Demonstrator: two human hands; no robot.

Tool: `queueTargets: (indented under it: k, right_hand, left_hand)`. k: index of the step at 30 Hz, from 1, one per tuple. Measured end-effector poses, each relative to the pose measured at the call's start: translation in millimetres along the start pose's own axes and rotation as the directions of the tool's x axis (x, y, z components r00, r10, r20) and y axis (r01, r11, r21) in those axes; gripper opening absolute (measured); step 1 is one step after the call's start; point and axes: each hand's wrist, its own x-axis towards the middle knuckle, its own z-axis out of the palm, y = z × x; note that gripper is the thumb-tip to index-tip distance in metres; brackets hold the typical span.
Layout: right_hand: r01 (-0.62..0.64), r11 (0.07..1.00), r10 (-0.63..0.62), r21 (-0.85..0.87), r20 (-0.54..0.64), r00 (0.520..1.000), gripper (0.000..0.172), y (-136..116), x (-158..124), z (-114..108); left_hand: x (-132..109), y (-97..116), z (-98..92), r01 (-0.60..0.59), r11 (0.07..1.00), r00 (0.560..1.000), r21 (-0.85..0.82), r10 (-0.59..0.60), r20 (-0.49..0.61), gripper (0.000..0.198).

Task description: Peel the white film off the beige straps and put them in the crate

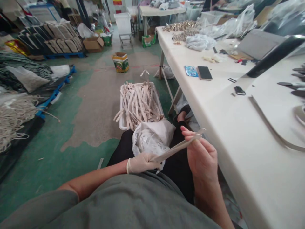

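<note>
A pale strap [172, 151], apparently doubled, is held above the lap, clear of the left edge of the bench [214, 111]. Its lower end is grasped in the closed fingers of the gloved left hand [144, 163]. Its upper end is met by the bare right hand [202, 154], whose fingers are partly extended; whether the strap is pinched there cannot be told. A white bag [152, 136] is rested between the thighs, just beside a white tub [122, 122] filled with loose pale straps [140, 101], some hung over its left rim. On the bench, a phone [204, 73] and a blue packet [191, 71] are placed side by side near the left edge. A black buckle [239, 90] is noted farther in from that edge, and metal fittings [182, 26] are heaped along the far edge, near the far left corner.
</note>
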Motion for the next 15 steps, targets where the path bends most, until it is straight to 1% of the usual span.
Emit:
queueTargets:
  k: [2, 3, 5, 7, 9, 10, 12, 14, 15]
  right_hand:
    - [-0.070, 0.997, 0.070, -0.008, -0.054, 0.996, 0.014, 8, -2, -23]
    - [-0.115, 0.993, 0.111, -0.036, -0.084, 0.990, 0.015, 14, -6, -35]
    - [-0.188, 0.971, 0.161, -0.149, -0.174, 0.971, 0.016, 28, -18, -63]
    - [-0.240, 0.924, 0.161, -0.296, -0.269, 0.950, 0.019, 37, -36, -91]
    - [-0.300, 0.852, 0.177, -0.429, -0.304, 0.936, 0.021, 39, -56, -117]
    - [-0.321, 0.810, 0.194, -0.491, -0.293, 0.936, 0.022, 38, -65, -128]
    - [-0.328, 0.713, 0.220, -0.620, -0.246, 0.944, 0.025, 37, -81, -144]
    - [-0.291, 0.638, 0.229, -0.713, -0.186, 0.956, 0.027, 42, -91, -152]
    - [-0.272, 0.619, 0.227, -0.737, -0.164, 0.960, 0.028, 47, -92, -151]
  left_hand:
    - [-4, -15, -3.2, 0.064, 0.989, 0.998, -0.132, -0.064, -0.002, 0.051]
    - [-5, -21, -6.3, 0.070, 0.976, 0.996, -0.205, -0.080, -0.040, 0.056]
    - [-5, -31, -15.6, 0.061, 0.947, 0.981, -0.315, -0.115, -0.157, 0.061]
    - [-1, -38, -29.3, 0.045, 0.929, 0.950, -0.367, -0.153, -0.271, 0.056]
    - [7, -41, -47.9, 0.022, 0.914, 0.919, -0.406, -0.178, -0.351, 0.044]
    - [13, -42, -59.3, -0.004, 0.902, 0.897, -0.432, -0.187, -0.399, 0.038]
    - [30, -41, -86.8, -0.066, 0.876, 0.829, -0.477, -0.218, -0.515, 0.027]
    - [53, -35, -121.2, -0.100, 0.867, 0.742, -0.489, -0.262, -0.616, 0.016]
    - [66, -29, -140.5, -0.103, 0.874, 0.693, -0.475, -0.280, -0.665, 0.012]
